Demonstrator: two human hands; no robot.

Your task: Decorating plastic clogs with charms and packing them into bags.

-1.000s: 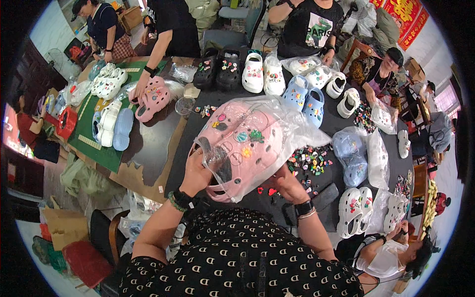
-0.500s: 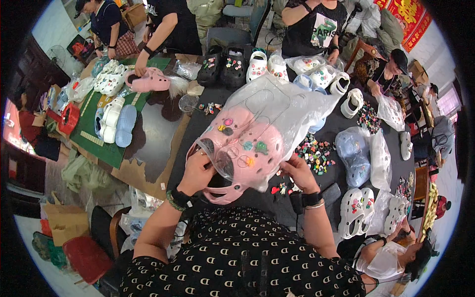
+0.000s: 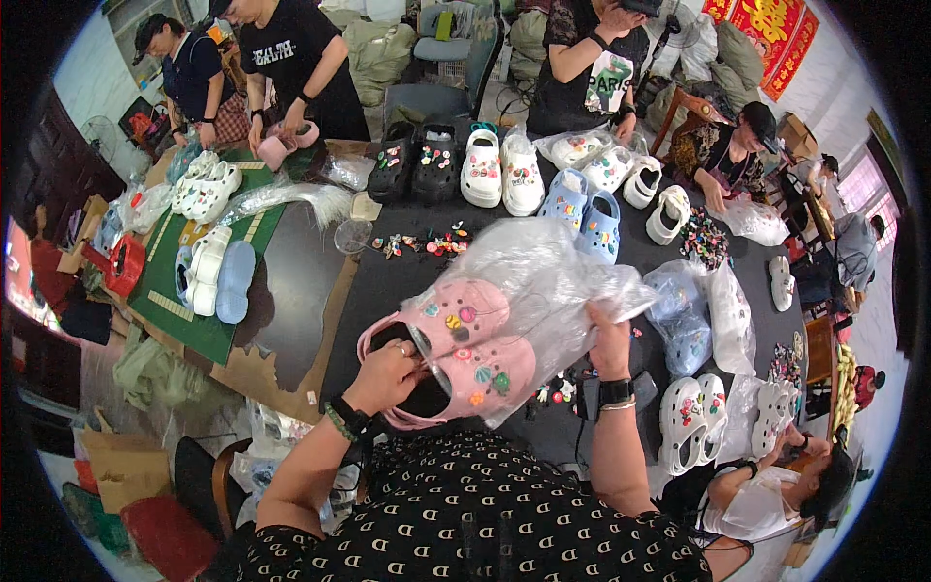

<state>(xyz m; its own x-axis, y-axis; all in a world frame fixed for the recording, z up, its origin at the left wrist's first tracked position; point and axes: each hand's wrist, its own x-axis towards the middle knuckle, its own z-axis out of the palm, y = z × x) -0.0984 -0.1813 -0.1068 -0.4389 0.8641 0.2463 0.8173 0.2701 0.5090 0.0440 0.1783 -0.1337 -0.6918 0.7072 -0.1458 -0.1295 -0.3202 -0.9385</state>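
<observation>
Pair of pink clogs held over the near part of the dark table, left of its middle. Toes point away toward the far right corner; heels toward the near left. Toe ends lie inside a clear plastic bag; heel ends stick out of its mouth. Colored charms show on both uppers through the film.

Left hand: fingers curled in, pinching the clogs at the heel openings. Exact finger placement inside partly hidden. Right hand: closed on the right side of the bag, thumb up, film bunched above; lower fingers hard to make out.

Far edge of table, left to right: black clogs, white clogs, then blue clogs a little nearer. Loose charms near the left edge, beyond the pink pair; a charm heap toward the far right corner. Along the right side, bagged blue clogs beside a bagged white pair. Charmed white pair at the near right corner.

Adjoining table at left: green mat, red tape dispenser at its left edge.
</observation>
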